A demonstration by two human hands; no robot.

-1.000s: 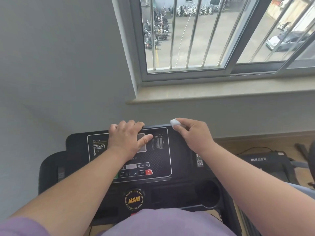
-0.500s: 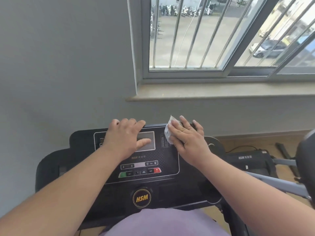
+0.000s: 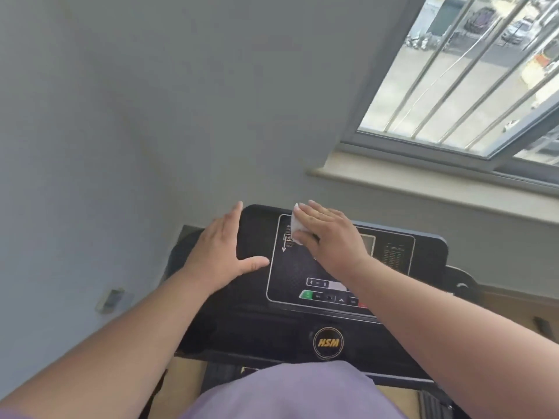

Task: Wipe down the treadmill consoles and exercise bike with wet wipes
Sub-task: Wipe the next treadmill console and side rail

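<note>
Grey wall and a barred window (image 3: 472,71) are seen behind a black treadmill console (image 3: 338,267). On its upper left panel, a white wet wipe (image 3: 295,229) is pressed flat under the straight fingers of the right hand (image 3: 329,240). The left hand (image 3: 223,252) is laid open, fingers spread, on the console's left edge. The wipe is judged light, limp and damp, best kept bunched under the fingertips. Light pressure is advised near the buttons (image 3: 329,296) low on the panel.

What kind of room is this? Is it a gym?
Probably a small gym or exercise room: a black treadmill console with an HSM logo stands by a wall under a barred window.
</note>
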